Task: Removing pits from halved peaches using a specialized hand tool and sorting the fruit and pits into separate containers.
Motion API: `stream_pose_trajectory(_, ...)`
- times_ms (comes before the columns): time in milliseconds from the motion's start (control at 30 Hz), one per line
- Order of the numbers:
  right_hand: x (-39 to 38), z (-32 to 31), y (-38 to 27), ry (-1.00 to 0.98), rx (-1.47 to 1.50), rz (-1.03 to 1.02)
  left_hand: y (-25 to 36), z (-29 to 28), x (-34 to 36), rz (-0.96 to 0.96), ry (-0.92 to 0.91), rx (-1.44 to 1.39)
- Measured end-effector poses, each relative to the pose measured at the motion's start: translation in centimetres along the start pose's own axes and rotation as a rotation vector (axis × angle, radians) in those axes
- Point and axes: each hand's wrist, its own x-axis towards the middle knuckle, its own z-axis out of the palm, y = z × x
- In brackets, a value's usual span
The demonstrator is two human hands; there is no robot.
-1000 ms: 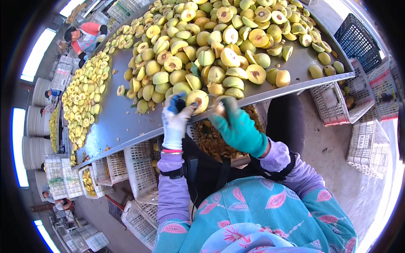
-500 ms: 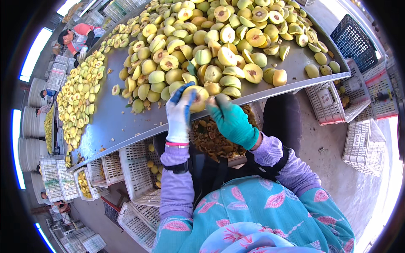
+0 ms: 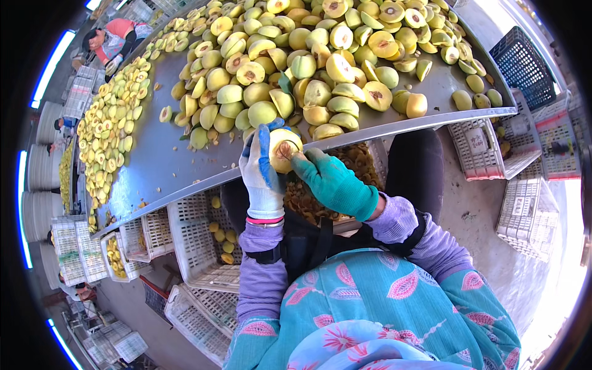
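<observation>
My left hand (image 3: 262, 163), in a white knitted glove with blue-coated fingers, is closed around a yellow peach half (image 3: 284, 150). Its cut face is turned up, with a reddish-brown stone hollow in the middle. At its right edge is my right hand (image 3: 333, 183) in a teal glove, fingers pinched together against the cut face. Whatever those fingers grip is hidden. Both hands are just off the near rim of a metal table (image 3: 203, 192). Beyond them lies a big heap of yellow-green peach halves (image 3: 256, 92), many showing brown centres.
Below my hands stands a crate of brown fruit scraps (image 3: 308, 200). White plastic crates (image 3: 203, 259) sit to the left and right (image 3: 528, 213), some holding fruit. A dark blue crate (image 3: 522, 65) is at the far right. Another person (image 3: 114, 46) works at the table's far left.
The peach half has turned so its cut face shows upward. My right hand has moved slightly down and is less blurred, with its fingertips at the fruit's centre-right.
</observation>
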Motion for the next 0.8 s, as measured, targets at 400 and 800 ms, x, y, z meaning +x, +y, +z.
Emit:
stream_pose_trajectory(400,-0.5,-0.1,-2.9,-0.289,0.678,0.628,1.2,-0.3,0.1,-0.324,0.018,-0.547)
stream_pose_trajectory(800,-2.2,0.3,-3.1,-0.524,1.265,0.901,0.2,0.1,-1.9,-0.429,0.059,-0.519)
